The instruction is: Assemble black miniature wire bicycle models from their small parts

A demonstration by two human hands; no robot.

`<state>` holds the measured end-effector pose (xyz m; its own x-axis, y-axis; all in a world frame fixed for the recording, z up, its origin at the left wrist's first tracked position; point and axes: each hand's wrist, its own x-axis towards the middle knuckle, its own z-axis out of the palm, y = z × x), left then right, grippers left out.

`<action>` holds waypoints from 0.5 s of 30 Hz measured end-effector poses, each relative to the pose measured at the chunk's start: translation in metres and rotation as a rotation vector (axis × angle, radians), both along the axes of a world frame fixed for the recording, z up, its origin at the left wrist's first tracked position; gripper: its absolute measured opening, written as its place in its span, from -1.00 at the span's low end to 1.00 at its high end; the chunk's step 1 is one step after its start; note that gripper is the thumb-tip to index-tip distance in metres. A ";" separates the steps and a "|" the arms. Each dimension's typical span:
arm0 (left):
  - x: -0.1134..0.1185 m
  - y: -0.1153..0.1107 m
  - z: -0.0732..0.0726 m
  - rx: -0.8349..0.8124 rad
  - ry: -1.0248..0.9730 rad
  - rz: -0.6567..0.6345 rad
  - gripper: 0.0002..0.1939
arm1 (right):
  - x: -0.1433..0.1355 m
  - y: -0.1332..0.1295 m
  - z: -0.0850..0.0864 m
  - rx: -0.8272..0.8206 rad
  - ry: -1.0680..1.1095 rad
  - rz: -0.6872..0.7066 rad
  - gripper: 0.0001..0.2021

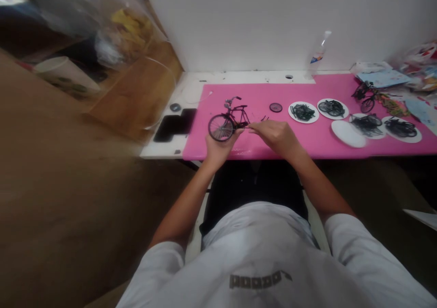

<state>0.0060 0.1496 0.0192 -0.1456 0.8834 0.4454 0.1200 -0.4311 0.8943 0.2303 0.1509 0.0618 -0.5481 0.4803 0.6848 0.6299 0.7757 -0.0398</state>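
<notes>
Head view, bicycle (pixel 233 121) upright, in left grip (pixel 220 151)

plain white wall (pixel 266 25) standing right behind white table (pixel 239 77), pink mat (pixel 303 141) covering most of it, wooden surface (pixel 136 94) sitting off left, brownish floor (pixel 85 203) blurring out

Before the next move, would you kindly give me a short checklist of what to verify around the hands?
1. Model bicycle supported: ok, the left hand holds it from below.
2. Front wheel on the bicycle: ok, it sits below the handlebars.
3. Rear wheel on the bicycle: not ok, none shows there.
4. Loose wheel within view: ok, it lies on the pink mat beyond the right hand.
5. Right hand at the bicycle's rear end: ok, its fingertips are there.
6. What those fingertips grip: cannot tell, too small.
</notes>
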 end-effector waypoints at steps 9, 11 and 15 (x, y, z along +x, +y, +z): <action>-0.008 0.008 -0.016 0.138 0.190 0.072 -0.56 | -0.008 0.005 -0.010 -0.128 -0.044 -0.165 -0.42; -0.009 0.009 -0.017 0.149 0.206 0.078 -0.58 | -0.009 0.003 -0.009 -0.196 -0.045 -0.189 -0.39; -0.010 0.011 -0.016 0.147 0.195 0.079 -0.57 | -0.013 -0.004 -0.003 -0.322 -0.004 -0.171 -0.51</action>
